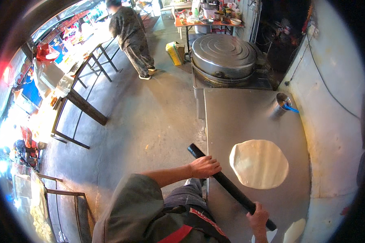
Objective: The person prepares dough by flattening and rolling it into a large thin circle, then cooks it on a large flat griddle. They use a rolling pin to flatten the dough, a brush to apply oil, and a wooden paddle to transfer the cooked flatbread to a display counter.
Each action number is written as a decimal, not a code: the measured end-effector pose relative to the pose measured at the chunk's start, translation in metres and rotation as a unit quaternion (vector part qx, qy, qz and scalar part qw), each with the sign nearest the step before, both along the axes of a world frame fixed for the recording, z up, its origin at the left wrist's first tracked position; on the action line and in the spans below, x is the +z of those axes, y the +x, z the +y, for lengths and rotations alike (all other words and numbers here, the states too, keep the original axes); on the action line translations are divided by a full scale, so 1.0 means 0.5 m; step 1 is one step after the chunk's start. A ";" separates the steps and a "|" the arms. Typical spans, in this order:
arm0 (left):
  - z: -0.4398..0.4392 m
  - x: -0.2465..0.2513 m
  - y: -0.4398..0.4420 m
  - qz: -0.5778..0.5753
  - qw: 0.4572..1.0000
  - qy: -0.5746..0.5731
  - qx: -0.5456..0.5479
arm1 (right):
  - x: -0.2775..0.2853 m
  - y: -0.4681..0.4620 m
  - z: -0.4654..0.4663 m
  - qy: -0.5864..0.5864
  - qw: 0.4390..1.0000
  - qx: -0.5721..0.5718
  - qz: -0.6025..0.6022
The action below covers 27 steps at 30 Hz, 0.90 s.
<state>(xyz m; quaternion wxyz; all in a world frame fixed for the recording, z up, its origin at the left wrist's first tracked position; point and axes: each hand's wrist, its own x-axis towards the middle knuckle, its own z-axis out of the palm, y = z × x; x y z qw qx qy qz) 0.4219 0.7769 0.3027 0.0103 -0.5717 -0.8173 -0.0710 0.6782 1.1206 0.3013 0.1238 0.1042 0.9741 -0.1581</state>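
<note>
My left hand (205, 167) grips a long black rolling pin (234, 189) near its far end, just past the table's left edge. Lower on the same pin, my right hand (258, 214) is closed around it close to the near end. The pin runs slantwise over the steel worktable (240, 118), beside a flat round sheet of dough (260, 164) and apart from it. A second pale piece, apparently dough (294, 231), lies at the bottom right, partly cut off by the frame. A white object (269, 235) shows under my right wrist, mostly hidden.
A metal canister (281, 104) holding a blue-handled utensil stands by the wall. Beyond the worktable sits a large round lidded griddle (224, 57). A yellow carton (175, 53) rests on the floor. A person (130, 36) stands at a long table (91, 54) on the left.
</note>
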 end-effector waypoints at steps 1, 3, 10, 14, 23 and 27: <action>0.009 -0.005 0.002 -0.015 1.000 0.012 0.006 | 0.000 -0.011 0.032 0.016 1.000 -0.002 -0.007; 0.029 -0.023 0.002 -0.059 0.998 0.025 0.022 | -0.003 -0.032 0.105 0.046 0.998 -0.018 -0.027; 0.116 -0.079 -0.020 -0.091 0.987 0.035 0.128 | -0.087 -0.095 0.279 0.082 0.982 -0.002 0.170; 0.181 -0.068 -0.048 -0.079 0.986 0.108 0.101 | -0.108 -0.141 0.316 0.098 0.968 0.004 0.230; 0.259 -0.126 -0.082 0.005 0.971 -0.007 0.238 | -0.131 -0.241 0.406 0.128 0.970 -0.028 0.203; 0.320 -0.224 -0.167 0.057 0.928 0.084 0.359 | -0.228 -0.373 0.438 0.156 0.953 -0.091 0.241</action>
